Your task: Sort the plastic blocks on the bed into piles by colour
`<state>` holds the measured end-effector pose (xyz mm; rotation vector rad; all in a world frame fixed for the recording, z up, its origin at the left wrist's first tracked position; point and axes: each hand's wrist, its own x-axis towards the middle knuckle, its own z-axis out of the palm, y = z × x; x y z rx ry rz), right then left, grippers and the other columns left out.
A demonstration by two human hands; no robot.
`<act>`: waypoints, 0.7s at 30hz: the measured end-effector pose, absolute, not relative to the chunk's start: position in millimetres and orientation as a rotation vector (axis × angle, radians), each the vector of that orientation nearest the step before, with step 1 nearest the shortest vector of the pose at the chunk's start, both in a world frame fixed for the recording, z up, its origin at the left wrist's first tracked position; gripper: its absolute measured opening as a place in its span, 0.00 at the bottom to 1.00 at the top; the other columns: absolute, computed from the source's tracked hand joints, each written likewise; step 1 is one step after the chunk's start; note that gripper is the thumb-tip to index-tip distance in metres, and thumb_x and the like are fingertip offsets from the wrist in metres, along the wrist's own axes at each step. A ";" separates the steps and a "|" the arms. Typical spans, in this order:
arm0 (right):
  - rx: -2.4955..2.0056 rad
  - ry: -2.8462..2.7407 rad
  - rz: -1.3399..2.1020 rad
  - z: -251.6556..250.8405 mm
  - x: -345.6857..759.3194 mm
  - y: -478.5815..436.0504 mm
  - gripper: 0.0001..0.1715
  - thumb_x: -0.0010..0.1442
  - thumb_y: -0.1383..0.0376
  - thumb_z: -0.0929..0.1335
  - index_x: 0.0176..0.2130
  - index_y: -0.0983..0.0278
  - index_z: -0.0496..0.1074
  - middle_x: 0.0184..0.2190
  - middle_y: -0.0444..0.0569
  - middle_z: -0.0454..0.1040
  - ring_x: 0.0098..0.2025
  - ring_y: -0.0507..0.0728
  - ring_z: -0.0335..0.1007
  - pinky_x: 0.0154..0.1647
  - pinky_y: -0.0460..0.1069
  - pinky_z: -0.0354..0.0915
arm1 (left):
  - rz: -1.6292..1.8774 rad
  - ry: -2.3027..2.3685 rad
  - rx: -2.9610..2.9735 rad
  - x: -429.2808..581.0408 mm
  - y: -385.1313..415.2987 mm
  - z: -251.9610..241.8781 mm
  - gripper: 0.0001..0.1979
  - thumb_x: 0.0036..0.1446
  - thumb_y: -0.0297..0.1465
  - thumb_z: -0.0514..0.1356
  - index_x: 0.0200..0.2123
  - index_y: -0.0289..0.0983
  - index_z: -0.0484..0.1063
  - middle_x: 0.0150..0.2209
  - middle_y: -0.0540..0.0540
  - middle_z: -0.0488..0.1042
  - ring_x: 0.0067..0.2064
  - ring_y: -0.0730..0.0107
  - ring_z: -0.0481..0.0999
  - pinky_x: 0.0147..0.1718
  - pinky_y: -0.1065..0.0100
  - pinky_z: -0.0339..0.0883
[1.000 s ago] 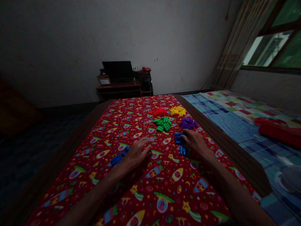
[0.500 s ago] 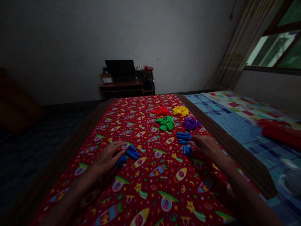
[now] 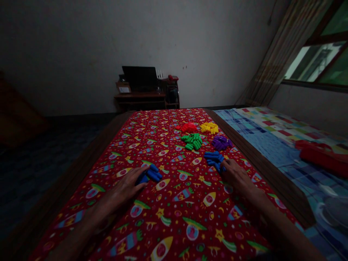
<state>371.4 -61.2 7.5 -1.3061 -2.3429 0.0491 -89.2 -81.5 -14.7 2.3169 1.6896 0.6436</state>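
My left hand [image 3: 125,187] lies flat on the red rocket-print cloth [image 3: 168,203], fingers stretched, fingertips touching a small group of blue plastic pieces [image 3: 150,174]. My right hand [image 3: 236,175] rests on the cloth with fingers curled, its fingertips against a second pile of blue pieces [image 3: 214,159]; whether it grips one is hidden. Farther away sit sorted piles: purple [image 3: 220,142], green [image 3: 192,141], red [image 3: 188,127] and yellow [image 3: 209,127].
The cloth covers a wooden table with dark edges [image 3: 261,159]. To the right is a bed with a checked sheet [image 3: 274,134] and a red object [image 3: 323,157]. A desk with a laptop [image 3: 145,88] stands at the far wall. A window [image 3: 315,61] is at upper right.
My left hand swept from the table's middle to the left and now pushes the blue pieces forward. My right hand drew slightly back, staying at the right blue pile.
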 end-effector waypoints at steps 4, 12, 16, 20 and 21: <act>-1.281 -2.306 0.066 4.8 373.4 -59.9 0.12 0.62 0.67 0.62 0.45 0.60 0.70 0.37 0.52 0.71 0.33 0.55 0.66 0.33 0.49 0.65 | 0.738 1.740 2.203 -83.4 -79.6 -2.7 0.28 0.50 0.47 0.60 0.53 0.41 0.70 0.54 0.41 0.74 0.54 0.49 0.74 0.53 0.52 0.66; -1.026 -2.353 0.210 30.5 308.3 -74.3 0.12 0.66 0.66 0.61 0.46 0.63 0.70 0.39 0.54 0.74 0.37 0.56 0.71 0.37 0.51 0.68 | 0.909 1.558 1.803 -37.8 -85.4 37.0 0.35 0.46 0.49 0.64 0.55 0.39 0.68 0.48 0.41 0.77 0.46 0.54 0.78 0.45 0.55 0.73; -0.727 -2.458 0.307 31.1 264.0 -82.1 0.33 0.63 0.66 0.65 0.65 0.59 0.54 0.57 0.58 0.67 0.56 0.59 0.66 0.51 0.55 0.67 | 0.847 1.161 1.510 17.2 -87.9 35.9 0.37 0.45 0.45 0.67 0.57 0.39 0.64 0.45 0.40 0.78 0.45 0.57 0.79 0.42 0.59 0.74; -0.616 -2.505 0.369 30.5 260.9 -79.4 0.27 0.62 0.71 0.64 0.60 0.60 0.61 0.52 0.55 0.72 0.53 0.58 0.68 0.50 0.53 0.66 | 0.772 0.953 1.429 48.7 -85.4 29.1 0.38 0.47 0.45 0.66 0.60 0.40 0.61 0.43 0.42 0.79 0.45 0.58 0.79 0.42 0.60 0.74; -0.662 -2.477 0.382 31.4 266.1 -77.1 0.23 0.63 0.70 0.63 0.57 0.62 0.65 0.49 0.55 0.74 0.50 0.57 0.70 0.48 0.52 0.67 | 0.775 0.960 1.452 49.9 -84.1 28.7 0.35 0.50 0.46 0.64 0.59 0.40 0.62 0.43 0.42 0.79 0.44 0.59 0.79 0.41 0.60 0.74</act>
